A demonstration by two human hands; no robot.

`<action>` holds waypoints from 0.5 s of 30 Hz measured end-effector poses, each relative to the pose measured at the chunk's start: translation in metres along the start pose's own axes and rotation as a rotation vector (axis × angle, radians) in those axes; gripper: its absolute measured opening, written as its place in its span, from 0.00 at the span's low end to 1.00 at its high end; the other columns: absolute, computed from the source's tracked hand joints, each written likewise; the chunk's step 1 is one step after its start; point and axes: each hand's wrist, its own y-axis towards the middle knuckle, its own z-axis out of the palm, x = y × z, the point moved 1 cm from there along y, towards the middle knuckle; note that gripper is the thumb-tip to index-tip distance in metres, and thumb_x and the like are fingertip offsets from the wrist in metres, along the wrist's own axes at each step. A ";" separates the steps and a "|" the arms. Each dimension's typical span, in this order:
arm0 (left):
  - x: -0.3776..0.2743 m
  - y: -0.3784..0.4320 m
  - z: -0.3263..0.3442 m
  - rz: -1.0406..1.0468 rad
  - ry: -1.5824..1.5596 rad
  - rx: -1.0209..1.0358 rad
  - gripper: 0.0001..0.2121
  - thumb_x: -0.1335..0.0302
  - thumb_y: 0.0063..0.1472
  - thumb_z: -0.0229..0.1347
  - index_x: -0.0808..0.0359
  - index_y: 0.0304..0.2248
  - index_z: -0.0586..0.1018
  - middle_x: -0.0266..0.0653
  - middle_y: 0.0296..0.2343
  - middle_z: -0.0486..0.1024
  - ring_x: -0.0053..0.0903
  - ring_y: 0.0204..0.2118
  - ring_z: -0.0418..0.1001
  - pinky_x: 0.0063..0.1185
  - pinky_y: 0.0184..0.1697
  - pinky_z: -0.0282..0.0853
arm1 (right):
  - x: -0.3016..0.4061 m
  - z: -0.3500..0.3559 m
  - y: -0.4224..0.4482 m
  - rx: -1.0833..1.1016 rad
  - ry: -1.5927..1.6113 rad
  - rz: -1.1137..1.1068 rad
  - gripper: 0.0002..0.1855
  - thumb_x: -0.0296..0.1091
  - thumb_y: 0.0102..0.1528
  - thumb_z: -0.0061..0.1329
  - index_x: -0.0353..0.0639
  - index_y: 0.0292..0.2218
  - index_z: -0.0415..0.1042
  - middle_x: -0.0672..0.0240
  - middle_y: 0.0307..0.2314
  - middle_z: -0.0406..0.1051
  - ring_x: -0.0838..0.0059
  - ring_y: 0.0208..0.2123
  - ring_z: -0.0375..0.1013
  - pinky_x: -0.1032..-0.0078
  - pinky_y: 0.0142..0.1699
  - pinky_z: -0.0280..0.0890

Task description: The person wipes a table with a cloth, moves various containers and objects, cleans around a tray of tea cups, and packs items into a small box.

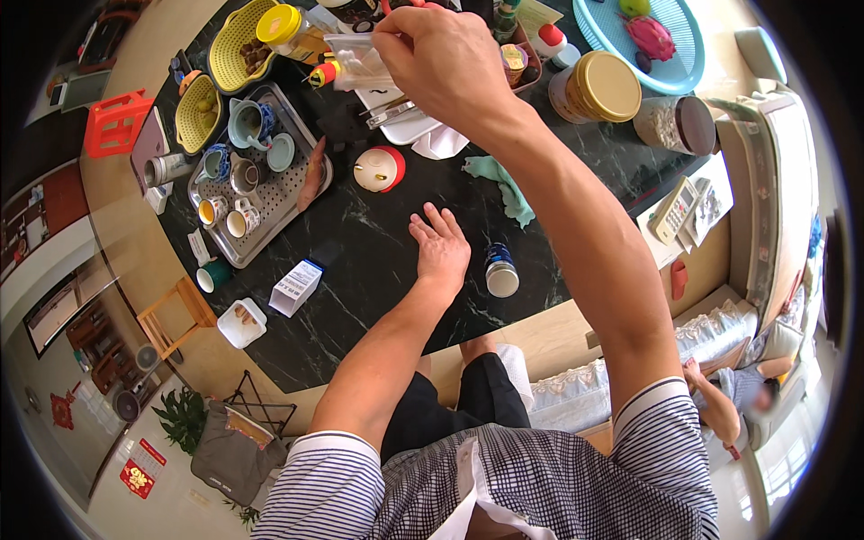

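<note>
My right hand (pixel 449 64) reaches across the dark marbled table with fingers curled, pinching a clear plastic bag (pixel 361 62) with pale contents. Its fingertips are partly hidden by the hand. My left hand (pixel 440 246) lies palm down on the tabletop (pixel 378 256), fingers spread a little, holding nothing. A blue jar with a silver lid (pixel 501 270) lies to its right, and a red and cream round object (pixel 379 169) sits beyond it. Under my right wrist are a white tray (pixel 405 128) with metal tools and a teal cloth (pixel 503 185).
At left, a perforated metal tray (pixel 270 223) carries cups and pitchers beside yellow baskets (pixel 233 47). An open small box (pixel 295 289) and white dish (pixel 241 324) stand near the left edge. Gold-lidded tub (pixel 604 88), jar (pixel 675 125) and blue fruit basket (pixel 692 61) occupy the far right.
</note>
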 end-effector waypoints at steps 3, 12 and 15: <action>-0.005 0.002 -0.003 0.013 -0.010 -0.033 0.43 0.74 0.52 0.64 0.83 0.63 0.56 0.82 0.60 0.51 0.73 0.60 0.60 0.51 0.64 0.57 | -0.024 0.017 0.003 -0.007 0.041 0.044 0.12 0.38 0.56 0.49 0.43 0.33 0.82 0.54 0.22 0.77 0.50 0.27 0.79 0.58 0.37 0.74; -0.003 0.003 0.015 -0.011 0.029 -0.040 0.54 0.61 0.46 0.72 0.81 0.64 0.54 0.80 0.61 0.51 0.70 0.61 0.60 0.49 0.64 0.56 | -0.038 -0.059 -0.092 0.181 -0.105 0.189 0.14 0.38 0.54 0.54 0.43 0.42 0.76 0.54 0.30 0.77 0.50 0.33 0.78 0.59 0.40 0.73; -0.007 0.004 0.015 -0.009 0.058 -0.057 0.56 0.60 0.44 0.74 0.81 0.64 0.55 0.80 0.61 0.52 0.70 0.61 0.60 0.49 0.64 0.57 | -0.071 -0.063 -0.182 0.320 -0.273 0.085 0.27 0.35 0.51 0.59 0.44 0.52 0.70 0.52 0.50 0.69 0.49 0.53 0.70 0.56 0.54 0.68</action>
